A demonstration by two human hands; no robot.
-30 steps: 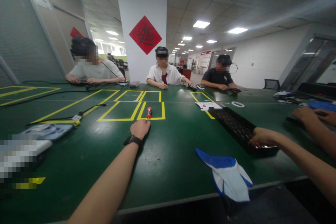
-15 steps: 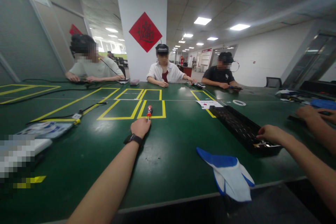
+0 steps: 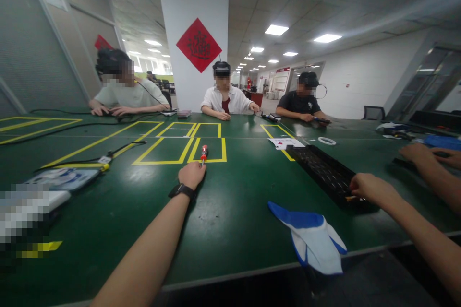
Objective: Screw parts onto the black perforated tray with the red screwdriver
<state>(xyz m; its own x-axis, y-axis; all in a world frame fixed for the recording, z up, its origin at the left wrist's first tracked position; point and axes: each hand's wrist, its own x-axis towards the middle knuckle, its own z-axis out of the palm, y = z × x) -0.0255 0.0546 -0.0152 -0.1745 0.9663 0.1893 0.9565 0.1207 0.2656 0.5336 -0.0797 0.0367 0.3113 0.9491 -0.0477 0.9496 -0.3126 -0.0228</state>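
Observation:
My left hand (image 3: pixel 190 175) rests on the green table, closed around the metal shaft of a screwdriver (image 3: pixel 204 152). The red handle of the screwdriver points away from me. On the right, my right hand (image 3: pixel 369 188) is at the near end of a long black tray (image 3: pixel 321 170), which has compartments. Its fingers are bent together and reach down into the tray beside small metallic and brownish pieces (image 3: pixel 351 198). Whatever those fingertips pinch, if anything, is hidden.
A blue and white glove (image 3: pixel 312 237) hangs over the table's front edge (image 3: pixel 234 282). White paper (image 3: pixel 286 143) and a white ring (image 3: pixel 326 141) lie past the tray. Another person's hands (image 3: pixel 418 156) work at the far right. Packages and cables (image 3: pixel 68 175) lie on the left.
My right hand has dipped, its fingertips now lower in the tray's near end. The left hand still holds the screwdriver in the same place.

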